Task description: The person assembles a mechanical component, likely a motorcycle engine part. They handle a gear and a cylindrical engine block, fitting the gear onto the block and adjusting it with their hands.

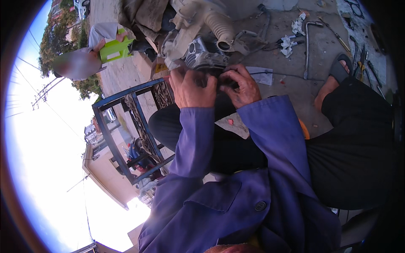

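Note:
A grey metal engine part with ribbed sides sits on the ground just beyond my hands. My left hand is at its near left edge, the fingers curled and the thumb bent in. Close on its right, my right hand has its thumb and fingers drawn together in a pinch. What either hand grips is hidden by the fingers and dark shadow. A thin black cable runs along the ground to the right from beside my right hand.
A dusty ribbed hose and castings lie behind the engine part. An L-shaped wrench, crumpled white rags and several hand tools lie to the right. A blue metal frame stands left; a person in bright green is beyond.

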### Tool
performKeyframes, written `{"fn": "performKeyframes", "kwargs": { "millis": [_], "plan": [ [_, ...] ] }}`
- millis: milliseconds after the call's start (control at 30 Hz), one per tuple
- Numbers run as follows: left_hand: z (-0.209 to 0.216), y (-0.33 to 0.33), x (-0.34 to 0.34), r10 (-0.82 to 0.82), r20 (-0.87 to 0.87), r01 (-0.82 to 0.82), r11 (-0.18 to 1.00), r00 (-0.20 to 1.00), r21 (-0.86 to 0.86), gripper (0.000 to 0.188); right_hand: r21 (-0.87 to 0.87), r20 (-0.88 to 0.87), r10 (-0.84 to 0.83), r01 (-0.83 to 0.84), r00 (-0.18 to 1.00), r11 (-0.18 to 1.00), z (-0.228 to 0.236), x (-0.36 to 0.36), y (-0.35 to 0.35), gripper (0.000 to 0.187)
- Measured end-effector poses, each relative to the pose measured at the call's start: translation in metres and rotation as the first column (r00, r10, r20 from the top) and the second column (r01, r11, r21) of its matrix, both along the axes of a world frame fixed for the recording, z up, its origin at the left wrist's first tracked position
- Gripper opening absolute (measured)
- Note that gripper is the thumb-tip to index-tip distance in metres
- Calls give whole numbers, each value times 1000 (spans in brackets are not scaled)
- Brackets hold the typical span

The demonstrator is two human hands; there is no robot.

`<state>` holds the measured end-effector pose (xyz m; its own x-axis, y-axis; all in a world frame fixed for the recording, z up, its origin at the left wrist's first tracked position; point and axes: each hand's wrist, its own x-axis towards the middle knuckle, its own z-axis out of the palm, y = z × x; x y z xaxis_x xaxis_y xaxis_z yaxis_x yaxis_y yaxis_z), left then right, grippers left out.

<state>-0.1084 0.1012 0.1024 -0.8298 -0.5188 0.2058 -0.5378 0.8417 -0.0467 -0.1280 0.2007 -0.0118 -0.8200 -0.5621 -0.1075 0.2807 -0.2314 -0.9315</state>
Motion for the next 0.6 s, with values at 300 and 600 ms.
{"fn": "performKeyframes", "kwargs": {
  "millis": [300, 600],
  "plan": [
    [-7, 6, 0, 25, -38, -27, 998, 999, -52, 26, 17, -58, 21, -20, 998, 1000, 0, -1, 1, 26],
    [-11, 2, -1, 109, -65, -104, 992, 992, 66, 24, -47, -8, 23, -23, 1000, 999, -4, 1, -1, 27]
  ]
}}
